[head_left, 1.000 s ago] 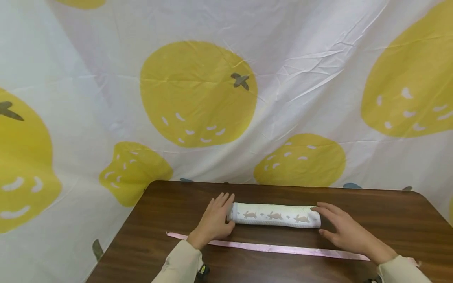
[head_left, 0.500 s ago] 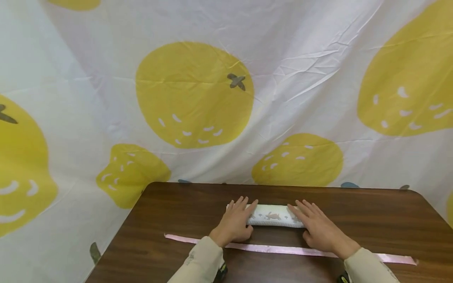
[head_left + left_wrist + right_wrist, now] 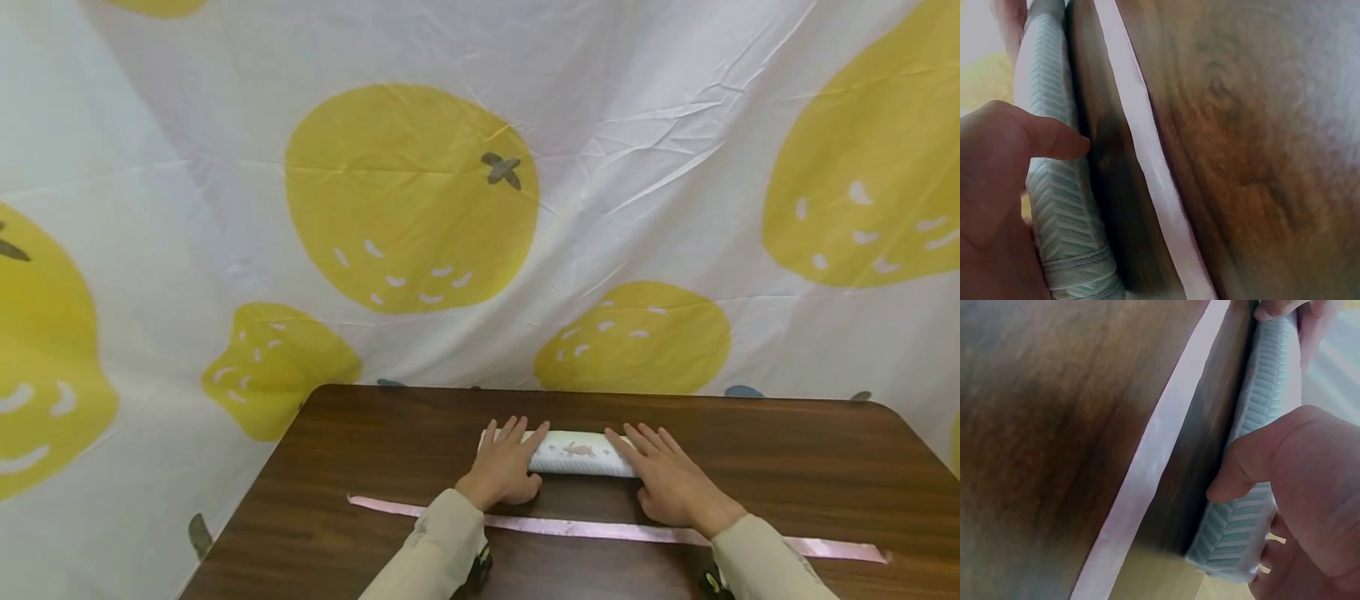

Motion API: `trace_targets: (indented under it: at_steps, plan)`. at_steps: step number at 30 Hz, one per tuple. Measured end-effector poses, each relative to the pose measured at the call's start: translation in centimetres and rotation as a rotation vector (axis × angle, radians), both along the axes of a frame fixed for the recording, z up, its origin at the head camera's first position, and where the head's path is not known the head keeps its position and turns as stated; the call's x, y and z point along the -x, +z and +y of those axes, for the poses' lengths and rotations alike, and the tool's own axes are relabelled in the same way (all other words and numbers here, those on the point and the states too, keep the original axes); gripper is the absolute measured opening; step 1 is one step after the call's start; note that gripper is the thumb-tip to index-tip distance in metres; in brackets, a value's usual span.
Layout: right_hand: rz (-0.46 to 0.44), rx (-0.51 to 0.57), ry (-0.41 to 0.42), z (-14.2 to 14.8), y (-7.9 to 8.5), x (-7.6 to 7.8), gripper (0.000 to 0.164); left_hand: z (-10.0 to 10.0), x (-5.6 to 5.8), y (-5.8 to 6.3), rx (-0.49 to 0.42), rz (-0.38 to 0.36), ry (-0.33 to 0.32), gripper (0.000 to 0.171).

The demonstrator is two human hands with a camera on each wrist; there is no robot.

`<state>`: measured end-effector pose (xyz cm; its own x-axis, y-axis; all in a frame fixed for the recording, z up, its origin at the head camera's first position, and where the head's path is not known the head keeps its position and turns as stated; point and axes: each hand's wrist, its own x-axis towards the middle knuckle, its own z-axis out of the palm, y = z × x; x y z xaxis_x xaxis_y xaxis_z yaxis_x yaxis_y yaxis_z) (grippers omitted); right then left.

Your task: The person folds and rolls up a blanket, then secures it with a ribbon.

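A rolled white towel [image 3: 579, 454] with a row of brown rabbits lies lengthwise across the brown table in the head view. My left hand [image 3: 504, 468] holds its left part, fingers spread over the top and thumb at the near side. Toward the other end, my right hand [image 3: 667, 473] holds it the same way. Both wrist views show the towel's blue-green herringbone weave, with the left thumb [image 3: 1054, 137] and the right thumb [image 3: 1241, 462] against it. The hands cover most of the towel's two ends in the head view.
A pink ribbon [image 3: 592, 529] lies stretched out on the table [image 3: 420, 575], nearer to me than the towel and passing under my forearms. Behind the table's far edge hangs a white curtain [image 3: 637, 208] printed with yellow fruit.
Both hands have moved inward from the towel's ends onto its top. Over the last half second the towel has turned slightly away from me, its rabbit pattern shifting up and back.
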<state>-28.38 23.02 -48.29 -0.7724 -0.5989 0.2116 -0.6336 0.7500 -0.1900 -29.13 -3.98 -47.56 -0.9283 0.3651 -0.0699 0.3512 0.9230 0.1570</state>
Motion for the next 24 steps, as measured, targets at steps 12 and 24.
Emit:
trace_targets:
  at_steps: [12,24]
  plan:
    - [-0.015,-0.018,-0.015,-0.3,-0.3,1.4,0.08,0.3,0.9,-0.2,0.053,0.021,0.012,0.075]
    - [0.118,-0.013,-0.044,-0.7,-0.9,1.9,0.078,0.7,1.2,-0.1,0.12,0.038,0.033,0.074]
